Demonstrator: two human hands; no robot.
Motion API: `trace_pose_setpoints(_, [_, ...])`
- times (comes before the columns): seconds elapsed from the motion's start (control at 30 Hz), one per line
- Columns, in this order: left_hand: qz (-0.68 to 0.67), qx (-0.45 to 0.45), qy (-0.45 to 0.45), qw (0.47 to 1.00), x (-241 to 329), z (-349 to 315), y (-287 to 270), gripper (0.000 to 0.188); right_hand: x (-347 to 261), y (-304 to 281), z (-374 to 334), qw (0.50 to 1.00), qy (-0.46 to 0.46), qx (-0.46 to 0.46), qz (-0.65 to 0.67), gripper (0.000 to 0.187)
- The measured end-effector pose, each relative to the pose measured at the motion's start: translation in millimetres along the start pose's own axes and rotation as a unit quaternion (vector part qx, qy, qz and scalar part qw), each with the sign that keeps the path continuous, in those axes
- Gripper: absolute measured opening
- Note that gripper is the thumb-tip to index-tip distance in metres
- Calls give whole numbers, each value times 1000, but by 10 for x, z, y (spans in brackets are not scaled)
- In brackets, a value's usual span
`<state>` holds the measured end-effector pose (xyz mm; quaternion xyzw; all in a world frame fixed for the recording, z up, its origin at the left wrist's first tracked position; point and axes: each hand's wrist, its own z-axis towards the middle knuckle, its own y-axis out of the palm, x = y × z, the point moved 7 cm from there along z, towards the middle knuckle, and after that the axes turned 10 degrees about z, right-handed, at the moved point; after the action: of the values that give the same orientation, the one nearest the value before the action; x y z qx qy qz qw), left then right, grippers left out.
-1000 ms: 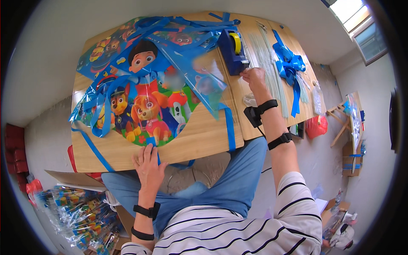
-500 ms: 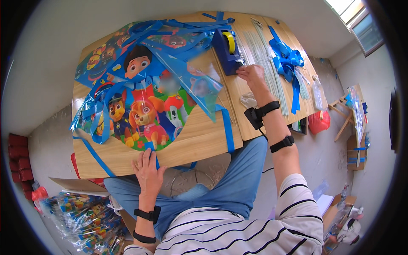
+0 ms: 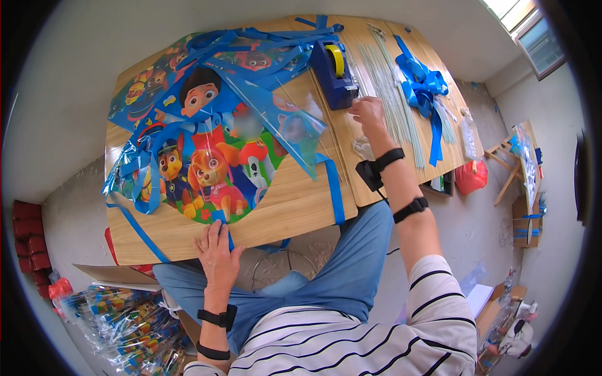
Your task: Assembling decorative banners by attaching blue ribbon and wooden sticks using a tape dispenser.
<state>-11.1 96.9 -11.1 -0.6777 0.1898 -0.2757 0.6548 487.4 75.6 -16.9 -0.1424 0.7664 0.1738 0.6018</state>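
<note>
At dispenser (image 3: 333, 74), right hand (image 3: 370, 113) pinching tape

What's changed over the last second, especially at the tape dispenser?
The right hand has drawn slightly back from the front of the blue tape dispenser toward the person, fingers pinched; whether a strip of clear tape is in them is too faint to tell. The left hand stays flat on the near edge of the cartoon kite. The kites and ribbon bundle have not moved.

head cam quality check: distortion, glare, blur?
Head view: strong fisheye, the table edges bow and the corners go black; window at top right blown out; soft smudged patches on the kite; right hand by the tape dispenser and left hand look sharp.
</note>
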Motion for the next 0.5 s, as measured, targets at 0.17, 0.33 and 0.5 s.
trace_pose_setpoints(0.17, [-1,-11,-2,1000,35,26,-3,63,82,-164,55,871,-162,139,-442,22])
trace_pose_setpoints(0.33, [-10,-9,-3,1000,5,5,9,63,-286,166,-27,926,-270,-35,-262,10])
trace_pose_setpoints(0.5, [-11,7,-34,999,-76,-27,6,63,-11,1409,-1407,938,-32,-343,-52,3])
